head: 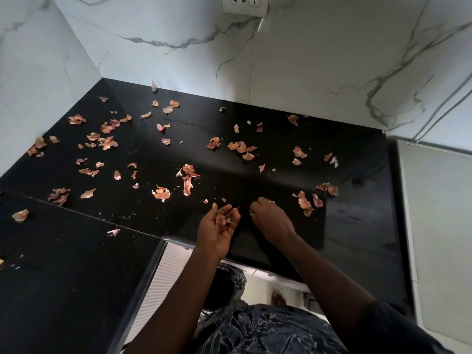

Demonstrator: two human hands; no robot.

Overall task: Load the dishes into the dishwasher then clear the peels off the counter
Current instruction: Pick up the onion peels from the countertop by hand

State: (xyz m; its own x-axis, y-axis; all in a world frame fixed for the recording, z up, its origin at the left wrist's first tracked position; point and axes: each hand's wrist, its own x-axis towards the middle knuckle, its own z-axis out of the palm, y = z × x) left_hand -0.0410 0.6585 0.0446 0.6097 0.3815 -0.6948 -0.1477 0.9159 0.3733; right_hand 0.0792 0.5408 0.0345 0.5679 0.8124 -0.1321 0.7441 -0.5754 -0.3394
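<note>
Several dry onion peels [161, 193] lie scattered over the black counter [255, 175], from the left corner to the right side. My left hand [218, 229] is cupped palm up near the counter's front edge, and a small heap of peels [222, 222] lies in it. My right hand [269, 218] is just to its right, palm down on the counter with the fingers curled together; whether a peel is between them is hidden. A cluster of peels [306, 201] lies just right of that hand.
White marble walls [306, 60] close the counter at the back and left, with a wall socket [245, 5] at the top. A bin lined with a black bag [224, 284] stands below the counter's edge. A white surface [439, 213] adjoins on the right.
</note>
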